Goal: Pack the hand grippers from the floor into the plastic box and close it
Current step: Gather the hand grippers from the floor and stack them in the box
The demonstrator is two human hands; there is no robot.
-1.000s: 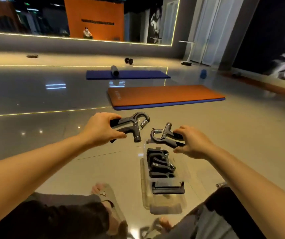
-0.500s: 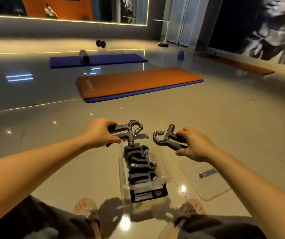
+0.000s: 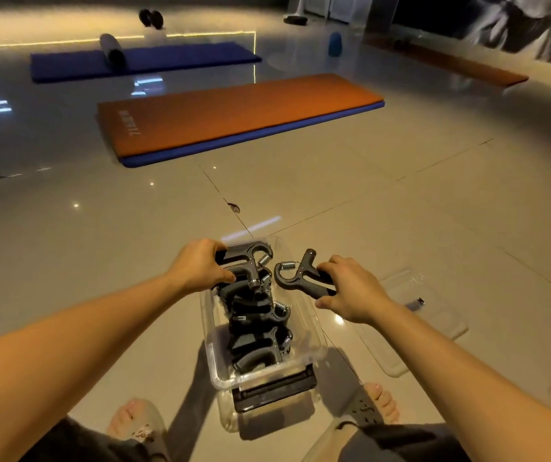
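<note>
A clear plastic box point(image 3: 312, 341) sits on the floor between my feet, with several dark grey hand grippers point(image 3: 257, 331) stacked inside it. My left hand point(image 3: 200, 266) is shut on one hand gripper point(image 3: 250, 258) at the far end of the box, low over the others. My right hand point(image 3: 347, 293) is shut on another hand gripper point(image 3: 295, 275), held just over the box's right rim with its spring pointing left. The clear lid point(image 3: 434, 323) lies flat on the floor to the right of the box.
An orange mat point(image 3: 234, 111) lies ahead on the glossy tiled floor, a blue mat point(image 3: 144, 60) with a dark roller point(image 3: 112, 50) beyond it. A dumbbell point(image 3: 150, 18) and a blue object point(image 3: 335, 43) lie farther back. My sandalled feet point(image 3: 375, 406) flank the box.
Both hands have come down toward the box with their hand grippers. The left one now sits at the box's far end. The view has tilted downward.
</note>
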